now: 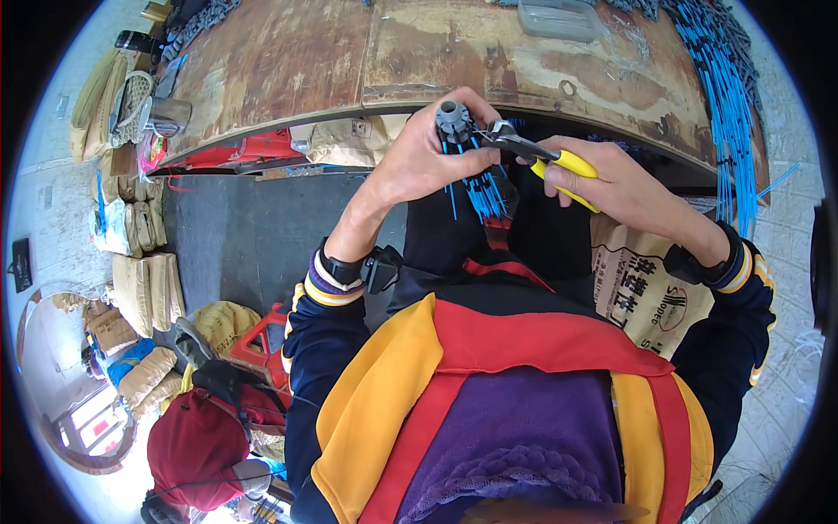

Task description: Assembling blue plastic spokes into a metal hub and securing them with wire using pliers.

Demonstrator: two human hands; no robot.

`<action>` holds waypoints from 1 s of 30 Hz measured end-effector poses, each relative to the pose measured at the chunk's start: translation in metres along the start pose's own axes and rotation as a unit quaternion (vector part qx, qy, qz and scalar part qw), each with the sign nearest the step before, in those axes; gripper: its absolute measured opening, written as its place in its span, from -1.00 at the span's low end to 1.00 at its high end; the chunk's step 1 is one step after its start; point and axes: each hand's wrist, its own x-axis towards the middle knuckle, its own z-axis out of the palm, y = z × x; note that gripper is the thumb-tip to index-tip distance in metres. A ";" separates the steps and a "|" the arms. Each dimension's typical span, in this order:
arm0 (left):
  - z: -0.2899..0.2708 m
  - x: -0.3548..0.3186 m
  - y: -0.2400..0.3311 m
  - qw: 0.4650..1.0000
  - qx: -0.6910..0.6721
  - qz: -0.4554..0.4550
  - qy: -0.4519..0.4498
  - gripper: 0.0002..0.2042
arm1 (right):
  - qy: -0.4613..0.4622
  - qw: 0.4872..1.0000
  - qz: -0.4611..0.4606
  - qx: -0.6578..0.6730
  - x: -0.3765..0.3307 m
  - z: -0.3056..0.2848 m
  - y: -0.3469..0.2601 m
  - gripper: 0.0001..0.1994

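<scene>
My left hand (417, 155) is closed around a grey ribbed plastic piece (452, 122) with a round hole at its top. A bundle of thin blue strands (485, 197) with dark marks hangs below it. In my right hand (615, 181) is a pair of pliers (572, 164) with yellow handles. Its metal jaws are beside the grey piece, near my left fingertips. Whether the jaws grip anything is too small to tell. Both hands are just off the near edge of the wooden table, above my lap.
Stained wooden table (288, 65) lies ahead, with a clear plastic tray (559, 19) at its far side. More blue strands (729, 113) hang over its right end. A metal cup (164, 116) stands left. Paper packages (144, 288) and a person in a red top (196, 450) are at lower left.
</scene>
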 end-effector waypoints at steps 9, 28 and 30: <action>0.012 0.018 -0.006 0.994 -0.049 0.003 0.103 -0.76 | 0.236 0.863 -0.155 -0.420 -0.017 0.010 -0.005 -0.65; 0.011 0.012 -0.002 0.999 -0.054 0.010 0.001 -0.79 | 0.166 0.957 -0.174 -0.160 -0.003 0.015 0.021 -0.55; 0.012 0.011 -0.002 0.998 -0.066 -0.011 0.010 -0.76 | 0.201 0.931 -0.197 -0.231 -0.004 0.014 0.021 -0.50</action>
